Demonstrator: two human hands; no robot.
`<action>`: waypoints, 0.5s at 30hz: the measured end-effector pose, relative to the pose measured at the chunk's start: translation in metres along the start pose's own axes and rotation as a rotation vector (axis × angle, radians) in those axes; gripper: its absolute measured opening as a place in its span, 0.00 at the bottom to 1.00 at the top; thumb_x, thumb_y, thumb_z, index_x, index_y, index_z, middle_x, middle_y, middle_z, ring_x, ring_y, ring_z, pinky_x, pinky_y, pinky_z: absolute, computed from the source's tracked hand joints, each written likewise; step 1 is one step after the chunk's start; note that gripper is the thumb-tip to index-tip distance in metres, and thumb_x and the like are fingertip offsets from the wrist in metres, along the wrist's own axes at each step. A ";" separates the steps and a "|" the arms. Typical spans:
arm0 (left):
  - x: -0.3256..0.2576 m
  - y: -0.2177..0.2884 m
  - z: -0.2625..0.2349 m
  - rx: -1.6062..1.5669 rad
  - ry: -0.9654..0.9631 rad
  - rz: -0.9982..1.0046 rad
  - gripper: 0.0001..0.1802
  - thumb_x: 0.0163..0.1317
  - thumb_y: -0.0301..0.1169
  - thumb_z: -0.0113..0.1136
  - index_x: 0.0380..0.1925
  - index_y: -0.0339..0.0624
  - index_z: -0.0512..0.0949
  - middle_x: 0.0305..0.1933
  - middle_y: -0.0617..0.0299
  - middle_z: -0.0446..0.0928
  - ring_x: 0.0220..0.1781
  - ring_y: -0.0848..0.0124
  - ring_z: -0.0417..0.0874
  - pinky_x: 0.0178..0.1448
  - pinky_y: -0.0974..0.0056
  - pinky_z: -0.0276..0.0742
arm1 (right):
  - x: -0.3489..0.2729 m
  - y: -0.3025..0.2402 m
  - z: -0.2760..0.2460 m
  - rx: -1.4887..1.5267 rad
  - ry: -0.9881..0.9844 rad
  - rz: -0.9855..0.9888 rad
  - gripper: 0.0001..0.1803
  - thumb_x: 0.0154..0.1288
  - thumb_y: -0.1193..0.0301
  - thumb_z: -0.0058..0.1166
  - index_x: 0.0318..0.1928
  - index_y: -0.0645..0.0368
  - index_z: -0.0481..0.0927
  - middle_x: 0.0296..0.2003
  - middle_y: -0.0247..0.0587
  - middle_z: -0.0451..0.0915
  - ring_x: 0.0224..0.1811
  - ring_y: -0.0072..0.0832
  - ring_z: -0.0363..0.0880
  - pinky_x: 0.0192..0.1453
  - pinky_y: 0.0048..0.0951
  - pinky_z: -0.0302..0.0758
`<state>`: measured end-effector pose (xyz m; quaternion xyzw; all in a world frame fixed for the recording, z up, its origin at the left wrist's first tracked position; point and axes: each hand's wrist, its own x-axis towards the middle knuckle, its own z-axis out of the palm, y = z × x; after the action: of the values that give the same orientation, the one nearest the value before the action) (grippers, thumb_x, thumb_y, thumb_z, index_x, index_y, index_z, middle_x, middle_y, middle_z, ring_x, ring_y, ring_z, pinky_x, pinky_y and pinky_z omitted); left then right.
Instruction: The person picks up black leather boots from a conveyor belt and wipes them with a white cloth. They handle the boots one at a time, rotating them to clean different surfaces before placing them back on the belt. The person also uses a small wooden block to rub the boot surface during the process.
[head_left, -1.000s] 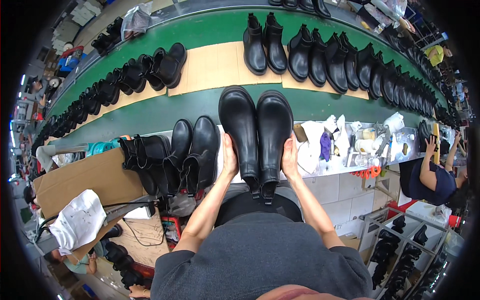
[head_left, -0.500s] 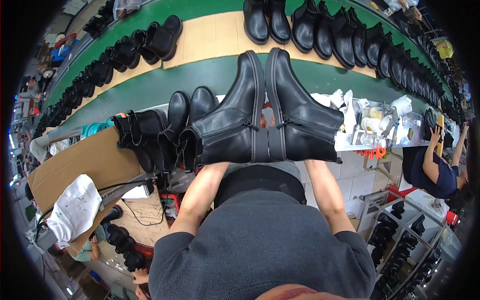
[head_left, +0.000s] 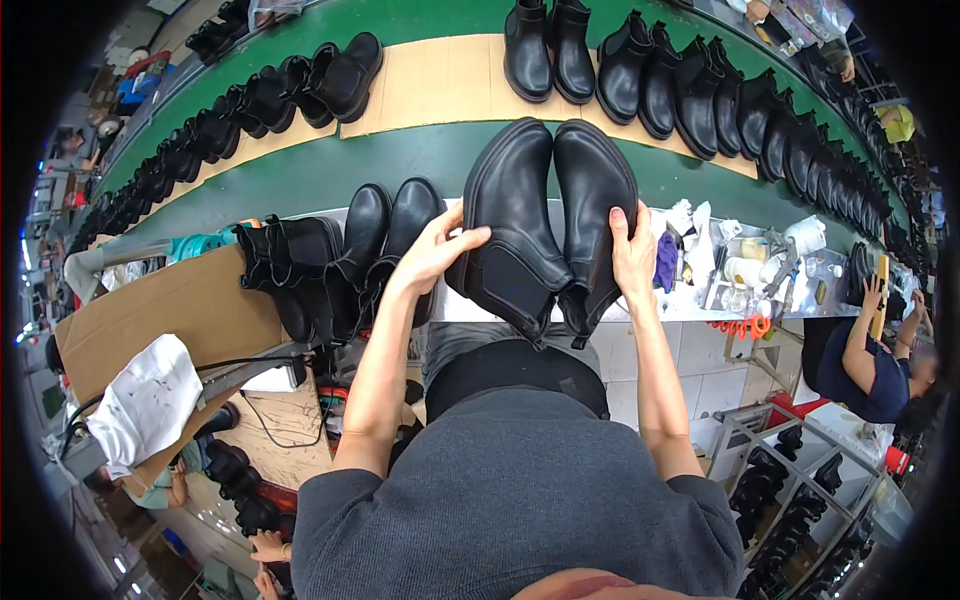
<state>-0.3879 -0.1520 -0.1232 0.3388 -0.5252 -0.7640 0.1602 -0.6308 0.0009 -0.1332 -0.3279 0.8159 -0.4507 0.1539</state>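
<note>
Two black leather ankle boots are held up side by side in front of me, toes pointing away. My left hand (head_left: 440, 248) grips the left boot (head_left: 507, 205) by its outer side, thumb on the upper and the other fingers hidden beneath. Around the outer edge of the right boot (head_left: 592, 200) my right hand (head_left: 634, 255) is closed, thumb on top. An elastic side panel shows on the left boot. The two boots touch near the ankles, their shafts pointing toward me.
More black boots (head_left: 370, 235) stand at my left beside a cardboard sheet (head_left: 170, 325). Boot rows line the green conveyor (head_left: 440, 150) on cardboard strips. Bottles and cloths (head_left: 750, 265) crowd the bench at right. A co-worker (head_left: 860, 350) stands far right, near a boot rack (head_left: 780, 470).
Both boots have been turned: their zipped sides and sole edges faced me before, and now their uppers do. My hands, mostly hidden behind them earlier, show at the outer sides.
</note>
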 end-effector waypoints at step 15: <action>0.026 0.017 0.030 -1.213 -0.254 -0.030 0.30 0.68 0.48 0.51 0.63 0.42 0.61 0.63 0.43 0.66 0.65 0.44 0.69 0.61 0.27 0.66 | 0.020 -0.044 0.011 1.395 -0.517 0.505 0.16 0.67 0.61 0.56 0.50 0.55 0.77 0.49 0.38 0.78 0.54 0.29 0.76 0.60 0.37 0.72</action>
<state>-0.4289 -0.1533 -0.1097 0.1011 -0.0077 -0.9630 0.2495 -0.6218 -0.0358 -0.1015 -0.0545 0.3328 -0.7196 0.6070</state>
